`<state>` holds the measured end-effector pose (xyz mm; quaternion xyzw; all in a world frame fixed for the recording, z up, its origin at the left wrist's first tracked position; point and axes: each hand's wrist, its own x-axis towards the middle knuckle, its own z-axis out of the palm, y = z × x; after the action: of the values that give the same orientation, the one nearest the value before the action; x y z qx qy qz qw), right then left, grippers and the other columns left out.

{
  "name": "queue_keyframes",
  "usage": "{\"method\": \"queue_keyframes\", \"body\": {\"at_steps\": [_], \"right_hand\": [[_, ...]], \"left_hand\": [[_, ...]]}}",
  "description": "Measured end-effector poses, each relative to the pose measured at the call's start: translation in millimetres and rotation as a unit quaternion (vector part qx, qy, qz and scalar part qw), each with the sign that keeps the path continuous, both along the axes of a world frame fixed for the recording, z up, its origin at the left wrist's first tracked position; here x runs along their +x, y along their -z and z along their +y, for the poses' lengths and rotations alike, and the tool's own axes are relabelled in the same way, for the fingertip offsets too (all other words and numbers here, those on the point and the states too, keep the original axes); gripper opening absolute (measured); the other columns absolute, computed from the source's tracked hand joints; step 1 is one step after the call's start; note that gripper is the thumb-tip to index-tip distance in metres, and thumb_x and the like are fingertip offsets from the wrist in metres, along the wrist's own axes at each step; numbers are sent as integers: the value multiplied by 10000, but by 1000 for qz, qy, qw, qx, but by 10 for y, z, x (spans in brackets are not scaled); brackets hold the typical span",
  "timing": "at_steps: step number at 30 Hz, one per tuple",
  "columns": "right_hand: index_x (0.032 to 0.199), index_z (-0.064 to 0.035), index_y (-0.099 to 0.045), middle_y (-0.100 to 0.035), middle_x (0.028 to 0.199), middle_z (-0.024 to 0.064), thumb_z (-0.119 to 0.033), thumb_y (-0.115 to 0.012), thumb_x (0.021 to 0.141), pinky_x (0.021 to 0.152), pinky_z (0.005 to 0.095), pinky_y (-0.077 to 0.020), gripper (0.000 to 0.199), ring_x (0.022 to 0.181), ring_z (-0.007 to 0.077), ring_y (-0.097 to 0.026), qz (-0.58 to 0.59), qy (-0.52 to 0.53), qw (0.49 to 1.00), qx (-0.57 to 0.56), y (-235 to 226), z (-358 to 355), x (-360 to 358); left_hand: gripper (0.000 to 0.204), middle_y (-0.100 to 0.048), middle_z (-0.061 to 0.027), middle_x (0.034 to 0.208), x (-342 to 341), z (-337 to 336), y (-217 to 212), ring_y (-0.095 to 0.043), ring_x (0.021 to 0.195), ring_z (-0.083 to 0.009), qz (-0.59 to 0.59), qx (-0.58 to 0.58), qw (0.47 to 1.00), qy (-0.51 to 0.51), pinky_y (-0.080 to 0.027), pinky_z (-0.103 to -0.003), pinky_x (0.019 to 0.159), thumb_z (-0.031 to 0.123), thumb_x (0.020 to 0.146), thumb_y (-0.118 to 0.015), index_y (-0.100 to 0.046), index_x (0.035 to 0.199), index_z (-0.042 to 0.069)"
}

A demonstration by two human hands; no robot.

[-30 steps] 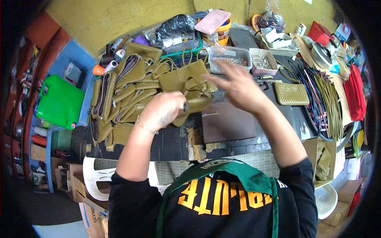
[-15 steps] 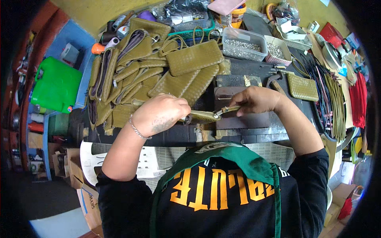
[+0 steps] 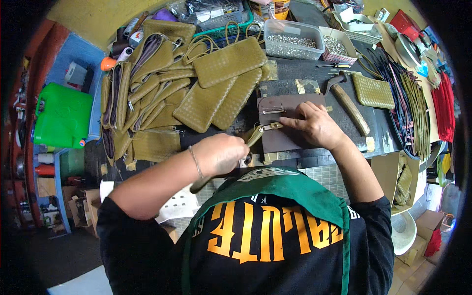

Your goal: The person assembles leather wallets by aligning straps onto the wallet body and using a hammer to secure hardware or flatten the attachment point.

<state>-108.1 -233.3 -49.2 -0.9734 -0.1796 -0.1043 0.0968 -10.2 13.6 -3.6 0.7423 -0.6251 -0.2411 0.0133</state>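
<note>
My left hand (image 3: 223,153) is closed around an olive pouch (image 3: 254,135), most of it hidden under the hand and wrist. A small dark and metallic thing by its fingertips cannot be made out. From the pouch's end a short olive strap tab (image 3: 274,126) with a metal fitting reaches onto a brown pad (image 3: 287,142). My right hand (image 3: 317,127) has its index finger stretched over the tab, pressing it to the pad, with its other fingers curled. A hammer (image 3: 350,109) with a wooden handle lies just right of that hand.
Olive woven pouches (image 3: 216,101) are heaped at the left. Behind stand a clear tub (image 3: 295,40) and a checked box (image 3: 339,46) of small metal parts. One flat pouch (image 3: 372,91) and bundled cords (image 3: 410,113) lie right. A green jerrycan (image 3: 64,115) stands far left.
My left hand has come nearer to me, tilting the pouch. My right hand has moved from gripping the tab in the air to pressing it on the pad. The view has shifted slightly.
</note>
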Motion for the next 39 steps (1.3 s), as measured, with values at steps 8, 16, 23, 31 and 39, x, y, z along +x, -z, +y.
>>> {"method": "queue_keyframes", "body": {"at_steps": [8,16,23,31,39], "right_hand": [[1112,-296,-585,-478,841,44,-127,-510,756,692,334,-394,401,836,205,-507,37,50,998,32,182,15,-40],[1090,-317,-595,-475,842,20,-140,-488,768,717,349,-384,382,854,189,-501,89,28,995,29,148,281,40],[1043,-293,-627,-496,827,25,-121,-515,746,746,332,-379,361,859,200,-509,43,107,992,50,177,154,-120],[1051,-299,-623,-495,841,16,-114,-546,725,764,322,-378,382,865,190,-499,43,126,989,59,160,153,-182],[974,-279,-659,-505,839,5,-119,-574,699,791,348,-377,329,873,191,-494,39,138,985,93,188,175,-147]], "left_hand": [[229,-544,-148,908,363,-167,571,-547,855,-283,124,-212,968,-53,-447,-320,691,122,586,-640,-482,665,-23],[65,-613,-96,726,336,-130,256,-615,741,-274,-140,22,982,122,-483,-374,635,100,693,-518,-570,716,69],[104,-611,-131,801,453,-369,245,-605,787,-302,-47,40,991,117,-486,-364,661,56,662,-549,-581,760,42],[186,-490,-106,717,540,-239,263,-517,637,-270,168,-4,983,75,-427,-349,574,118,633,-631,-483,661,8],[223,-544,-78,767,381,-498,669,-517,582,-201,213,-354,911,-14,-425,-291,530,36,584,-718,-512,662,4]]}}
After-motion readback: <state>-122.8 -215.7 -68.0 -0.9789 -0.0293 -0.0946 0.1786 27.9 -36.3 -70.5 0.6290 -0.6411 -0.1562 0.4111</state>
